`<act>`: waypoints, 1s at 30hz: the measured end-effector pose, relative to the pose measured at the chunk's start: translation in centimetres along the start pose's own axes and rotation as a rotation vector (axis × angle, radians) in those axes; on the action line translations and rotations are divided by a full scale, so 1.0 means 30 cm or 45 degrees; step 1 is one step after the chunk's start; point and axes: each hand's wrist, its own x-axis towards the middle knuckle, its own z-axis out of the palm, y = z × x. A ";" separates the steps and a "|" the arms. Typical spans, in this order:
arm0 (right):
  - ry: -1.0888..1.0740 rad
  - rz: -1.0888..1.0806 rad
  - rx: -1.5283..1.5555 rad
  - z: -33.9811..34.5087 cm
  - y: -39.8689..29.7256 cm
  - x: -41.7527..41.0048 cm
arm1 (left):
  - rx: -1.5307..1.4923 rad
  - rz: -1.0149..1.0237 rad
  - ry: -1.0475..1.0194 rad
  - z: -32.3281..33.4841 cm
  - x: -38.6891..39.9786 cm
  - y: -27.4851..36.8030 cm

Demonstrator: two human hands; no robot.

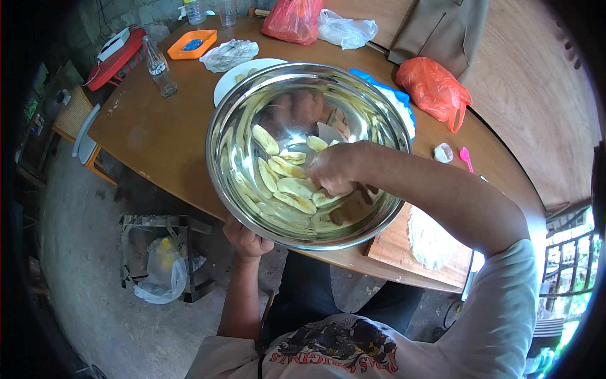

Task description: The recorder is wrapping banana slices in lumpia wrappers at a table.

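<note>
A large stainless steel bowl (pixel 378 208) is tilted over the table's near edge, with several banana slices (pixel 286 166), cut lengthwise, lying in its bottom. My left hand (pixel 247 240) grips the bowl's rim at the lower left, its fingers partly hidden under the bowl. Inside the bowl, my right hand (pixel 334 168) is among the slices with its fingers curled; whether it holds a slice cannot be made out. Behind the bowl, a white plate (pixel 226 85) with pale pieces on it is partly covered by the rim.
A glass Coca-Cola bottle (pixel 161 68), an orange tray (pixel 191 45) and a crumpled cloth (pixel 229 55) stand at the back left. Red plastic bags (pixel 431 90) lie farther back and right. At right are a pink spoon (pixel 466 158) and a wooden board (pixel 390 244) bearing something white.
</note>
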 end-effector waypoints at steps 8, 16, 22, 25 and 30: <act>-0.210 0.071 0.384 -0.017 -0.026 -0.036 | -0.004 -0.004 -0.006 -0.010 0.007 0.002; -0.241 -0.135 0.696 -0.036 -0.020 -0.067 | -0.019 -0.010 -0.018 0.000 0.006 0.002; -0.211 -0.225 0.899 -0.067 -0.023 -0.177 | -0.032 -0.039 -0.010 0.003 -0.009 -0.012; -0.080 -0.321 1.012 -0.085 0.039 -0.260 | -0.043 -0.044 -0.037 0.009 0.008 -0.009; 0.617 -0.160 1.550 -0.101 0.095 -0.439 | -0.313 -0.411 0.017 -0.082 0.072 0.090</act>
